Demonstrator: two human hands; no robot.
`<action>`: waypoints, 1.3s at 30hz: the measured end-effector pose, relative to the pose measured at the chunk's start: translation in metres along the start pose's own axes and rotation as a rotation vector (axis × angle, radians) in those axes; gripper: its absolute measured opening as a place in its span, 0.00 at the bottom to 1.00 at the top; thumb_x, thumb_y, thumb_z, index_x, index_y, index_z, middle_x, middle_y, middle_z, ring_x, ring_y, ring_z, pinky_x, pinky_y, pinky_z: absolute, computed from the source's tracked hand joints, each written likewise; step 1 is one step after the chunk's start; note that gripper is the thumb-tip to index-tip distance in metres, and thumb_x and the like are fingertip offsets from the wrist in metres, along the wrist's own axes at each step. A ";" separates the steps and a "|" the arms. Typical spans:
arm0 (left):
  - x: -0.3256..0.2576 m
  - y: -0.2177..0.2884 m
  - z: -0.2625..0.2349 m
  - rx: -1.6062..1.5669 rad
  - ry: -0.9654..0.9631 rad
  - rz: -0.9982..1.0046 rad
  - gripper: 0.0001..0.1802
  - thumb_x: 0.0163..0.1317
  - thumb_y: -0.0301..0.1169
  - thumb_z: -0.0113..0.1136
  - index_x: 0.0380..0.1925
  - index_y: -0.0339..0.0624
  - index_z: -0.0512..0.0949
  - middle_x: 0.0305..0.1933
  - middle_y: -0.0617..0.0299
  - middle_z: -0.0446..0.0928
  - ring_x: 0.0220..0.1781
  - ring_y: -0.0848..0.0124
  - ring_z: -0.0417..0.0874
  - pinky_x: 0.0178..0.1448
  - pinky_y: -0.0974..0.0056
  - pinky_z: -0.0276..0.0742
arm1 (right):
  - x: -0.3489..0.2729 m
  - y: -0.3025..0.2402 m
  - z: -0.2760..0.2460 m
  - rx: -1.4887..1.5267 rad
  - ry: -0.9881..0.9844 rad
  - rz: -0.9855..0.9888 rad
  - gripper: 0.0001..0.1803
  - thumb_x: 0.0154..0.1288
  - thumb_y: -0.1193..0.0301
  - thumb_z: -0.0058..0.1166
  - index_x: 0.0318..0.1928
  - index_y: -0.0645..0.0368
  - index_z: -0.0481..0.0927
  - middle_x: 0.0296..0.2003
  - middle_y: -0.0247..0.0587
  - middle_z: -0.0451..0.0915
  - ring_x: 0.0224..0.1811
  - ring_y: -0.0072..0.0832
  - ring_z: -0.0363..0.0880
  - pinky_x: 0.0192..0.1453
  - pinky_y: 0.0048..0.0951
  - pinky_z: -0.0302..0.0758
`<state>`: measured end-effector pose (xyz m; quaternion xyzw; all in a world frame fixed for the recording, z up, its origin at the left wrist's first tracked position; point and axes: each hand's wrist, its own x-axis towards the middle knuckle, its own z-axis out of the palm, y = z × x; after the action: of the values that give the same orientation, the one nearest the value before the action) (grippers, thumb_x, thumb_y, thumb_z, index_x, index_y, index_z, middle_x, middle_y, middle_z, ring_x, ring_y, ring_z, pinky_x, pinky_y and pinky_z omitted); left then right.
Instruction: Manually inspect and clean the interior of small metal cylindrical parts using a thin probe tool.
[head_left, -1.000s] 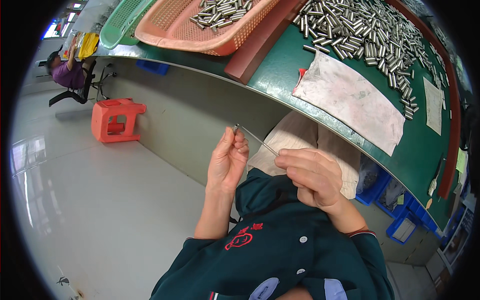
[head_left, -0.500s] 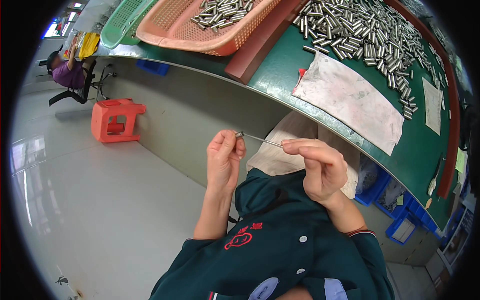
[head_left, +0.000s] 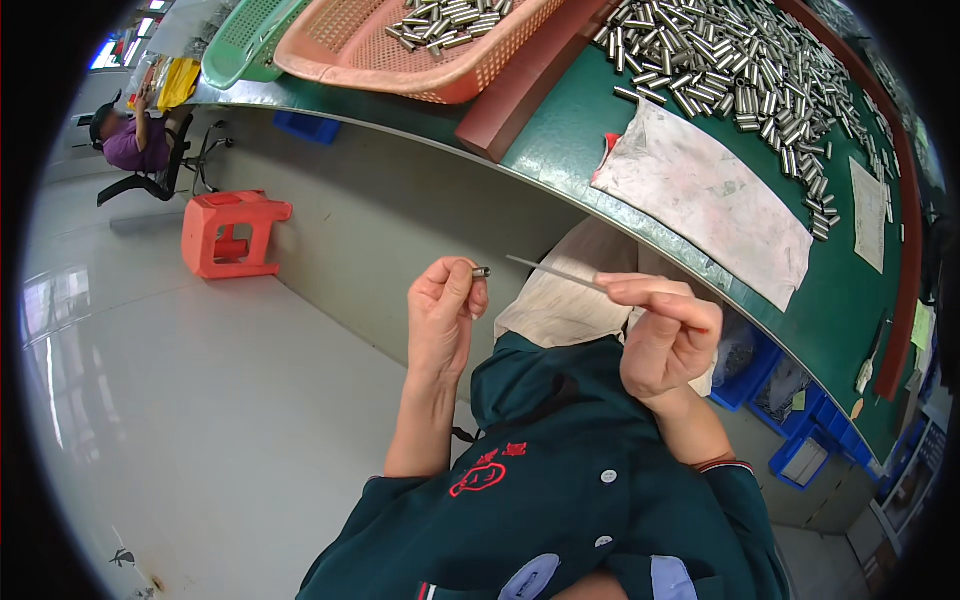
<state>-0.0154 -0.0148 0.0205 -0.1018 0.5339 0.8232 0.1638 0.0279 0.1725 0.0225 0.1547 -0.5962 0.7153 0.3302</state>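
Observation:
Between thumb and fingers, my left hand (head_left: 443, 305) pinches a small shiny metal tube (head_left: 481, 272), its end pointing right. My right hand (head_left: 668, 335) grips a thin metal rod, perhaps a needle file (head_left: 556, 272), whose tip points left toward the tube and stands a little apart from it. Both hands are in front of my body, just off the table's near edge. A stained pale cloth (head_left: 705, 200) lies on the green table (head_left: 560, 130) beyond my right hand. Past it spreads a large heap of similar metal tubes (head_left: 740, 70).
A pink basket (head_left: 350, 60) holding several tubes and a green basket (head_left: 240, 50) stand at the table's far left. A brown wooden bar (head_left: 525, 85) divides the tabletop. Blue bins (head_left: 800, 450) sit under the table. A red stool (head_left: 232, 235) and a seated person (head_left: 138, 145) are off left.
My right hand has moved right, drawing the rod's tip out of the tube's end. The left hand stays nearly in place with the tube.

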 end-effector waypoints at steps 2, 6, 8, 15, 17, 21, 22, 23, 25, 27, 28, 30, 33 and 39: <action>0.001 -0.002 0.002 0.003 -0.001 0.004 0.09 0.61 0.31 0.50 0.26 0.37 0.71 0.18 0.64 0.69 0.19 0.79 0.65 0.24 0.76 0.59 | -0.002 0.002 0.007 0.002 -0.004 0.009 0.05 0.65 0.79 0.33 0.41 0.65 0.62 0.34 0.55 0.74 0.37 0.41 0.77 0.44 0.38 0.75; 0.002 -0.003 0.006 -0.009 0.009 0.004 0.08 0.60 0.30 0.50 0.26 0.36 0.71 0.18 0.64 0.69 0.20 0.79 0.65 0.25 0.75 0.60 | -0.001 0.002 0.008 -0.068 0.005 0.031 0.05 0.66 0.77 0.31 0.40 0.64 0.61 0.30 0.54 0.74 0.31 0.39 0.77 0.39 0.38 0.77; 0.001 -0.003 0.007 -0.016 0.011 0.001 0.08 0.60 0.30 0.50 0.26 0.36 0.71 0.18 0.64 0.69 0.20 0.79 0.65 0.25 0.75 0.60 | -0.001 0.002 0.009 -0.058 0.008 0.034 0.05 0.66 0.77 0.30 0.40 0.64 0.61 0.30 0.54 0.74 0.32 0.39 0.77 0.39 0.38 0.77; 0.001 -0.004 0.008 0.038 0.030 -0.014 0.12 0.62 0.35 0.47 0.27 0.38 0.69 0.17 0.66 0.64 0.20 0.79 0.60 0.25 0.74 0.55 | -0.003 0.007 0.002 -0.126 -0.024 -0.091 0.05 0.65 0.77 0.34 0.41 0.64 0.61 0.32 0.55 0.75 0.33 0.42 0.78 0.38 0.38 0.78; 0.003 -0.004 0.006 -0.024 0.043 -0.058 0.13 0.63 0.36 0.46 0.26 0.38 0.68 0.17 0.67 0.63 0.20 0.79 0.58 0.25 0.75 0.55 | -0.003 0.007 0.003 -0.093 0.031 -0.182 0.05 0.63 0.80 0.38 0.40 0.63 0.63 0.32 0.55 0.76 0.34 0.45 0.79 0.38 0.37 0.77; 0.006 -0.010 -0.001 -0.414 -0.162 -0.296 0.17 0.63 0.41 0.44 0.21 0.41 0.66 0.16 0.67 0.59 0.19 0.79 0.56 0.23 0.74 0.54 | -0.004 0.002 0.004 -0.147 -0.090 -0.066 0.06 0.66 0.75 0.34 0.40 0.64 0.61 0.32 0.55 0.74 0.33 0.44 0.78 0.39 0.40 0.77; 0.006 -0.011 0.000 -0.439 -0.158 -0.321 0.18 0.64 0.42 0.44 0.21 0.41 0.65 0.16 0.67 0.57 0.19 0.79 0.55 0.22 0.73 0.53 | -0.004 0.002 0.005 -0.145 -0.099 -0.065 0.06 0.65 0.75 0.35 0.40 0.64 0.61 0.31 0.55 0.75 0.33 0.44 0.78 0.39 0.40 0.77; 0.005 -0.011 0.001 -0.439 -0.159 -0.322 0.18 0.64 0.42 0.44 0.21 0.41 0.65 0.16 0.67 0.57 0.19 0.79 0.55 0.22 0.73 0.53 | -0.004 0.002 0.005 -0.142 -0.108 -0.064 0.06 0.65 0.75 0.35 0.40 0.64 0.61 0.31 0.55 0.75 0.33 0.44 0.78 0.39 0.40 0.77; 0.005 -0.010 0.005 -0.437 -0.093 -0.352 0.18 0.64 0.41 0.44 0.20 0.41 0.65 0.16 0.67 0.58 0.19 0.78 0.56 0.22 0.73 0.53 | -0.004 0.002 0.006 -0.141 -0.116 -0.063 0.06 0.65 0.75 0.35 0.40 0.64 0.61 0.31 0.55 0.75 0.33 0.43 0.78 0.39 0.41 0.77; 0.005 -0.011 0.006 -0.435 -0.076 -0.351 0.18 0.64 0.41 0.44 0.20 0.40 0.66 0.16 0.67 0.58 0.19 0.78 0.56 0.22 0.73 0.53 | -0.004 0.003 0.007 -0.138 -0.120 -0.045 0.05 0.65 0.76 0.35 0.41 0.64 0.62 0.31 0.55 0.75 0.33 0.43 0.78 0.39 0.40 0.77; 0.005 -0.011 0.006 -0.432 -0.059 -0.351 0.18 0.63 0.41 0.44 0.20 0.40 0.66 0.15 0.66 0.59 0.18 0.78 0.56 0.22 0.73 0.53 | -0.004 0.003 0.007 -0.138 -0.119 -0.046 0.05 0.65 0.76 0.35 0.41 0.64 0.62 0.31 0.55 0.75 0.33 0.43 0.78 0.39 0.40 0.77; 0.004 -0.012 0.006 -0.418 -0.065 -0.347 0.18 0.63 0.41 0.44 0.20 0.40 0.66 0.15 0.67 0.59 0.18 0.78 0.56 0.22 0.73 0.53 | -0.004 0.004 0.007 -0.145 -0.128 -0.035 0.05 0.65 0.78 0.35 0.41 0.64 0.62 0.31 0.55 0.75 0.33 0.43 0.78 0.39 0.40 0.77; 0.004 -0.013 0.004 -0.388 -0.074 -0.345 0.18 0.63 0.41 0.44 0.20 0.40 0.67 0.15 0.67 0.59 0.18 0.78 0.56 0.22 0.73 0.53 | -0.006 0.004 0.008 -0.159 -0.120 0.005 0.05 0.64 0.78 0.35 0.40 0.64 0.63 0.31 0.55 0.75 0.33 0.43 0.78 0.39 0.40 0.77; 0.003 -0.014 0.009 -0.380 -0.063 -0.336 0.17 0.64 0.40 0.44 0.20 0.41 0.67 0.15 0.67 0.60 0.17 0.79 0.56 0.22 0.74 0.53 | 0.003 0.001 0.007 -0.301 -0.260 -0.158 0.09 0.60 0.81 0.39 0.42 0.62 0.64 0.31 0.53 0.77 0.32 0.43 0.79 0.34 0.34 0.78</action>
<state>-0.0125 -0.0005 0.0112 -0.1923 0.3399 0.8727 0.2930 0.0240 0.1667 0.0256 0.2407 -0.7198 0.5642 0.3249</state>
